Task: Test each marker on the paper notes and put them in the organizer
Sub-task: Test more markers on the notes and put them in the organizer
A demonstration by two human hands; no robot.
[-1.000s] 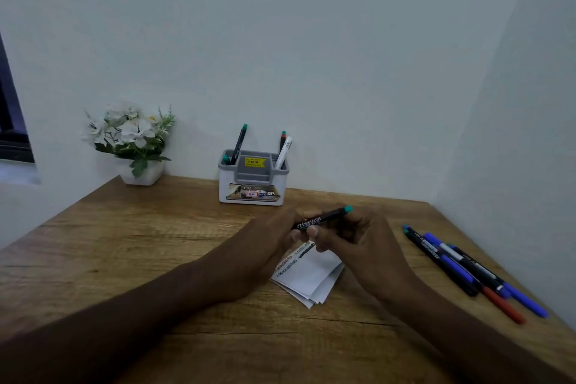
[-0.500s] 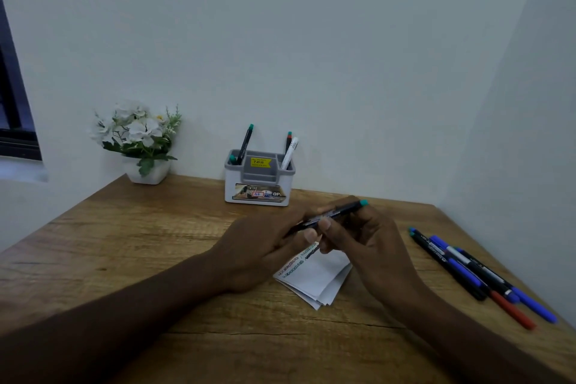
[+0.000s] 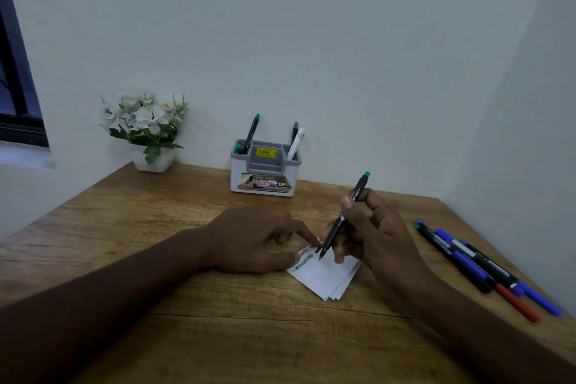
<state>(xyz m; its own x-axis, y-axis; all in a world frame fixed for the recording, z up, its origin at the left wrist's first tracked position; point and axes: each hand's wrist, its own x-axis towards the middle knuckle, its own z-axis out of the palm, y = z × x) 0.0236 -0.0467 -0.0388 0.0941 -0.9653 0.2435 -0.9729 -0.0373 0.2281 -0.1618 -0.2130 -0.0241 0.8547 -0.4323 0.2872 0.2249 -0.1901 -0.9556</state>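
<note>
Marker (image 3: 343,217) with the teal end is pinched between thumb and curled fingers of the right hand (image 3: 374,237), right of frame centre, its tip slanting down to the top edge of the paper notes (image 3: 327,274). Left hand (image 3: 258,240) rests beside it, index finger extended and pressing the stack's upper left corner. From here the loose sheets could slide or fan if that finger lifts, smearing the test stroke. Farther out, untested markers (image 3: 480,268) lie at the right edge of the table (image 3: 156,227), and the organizer (image 3: 265,170) stands at upper centre, already holding several.
</note>
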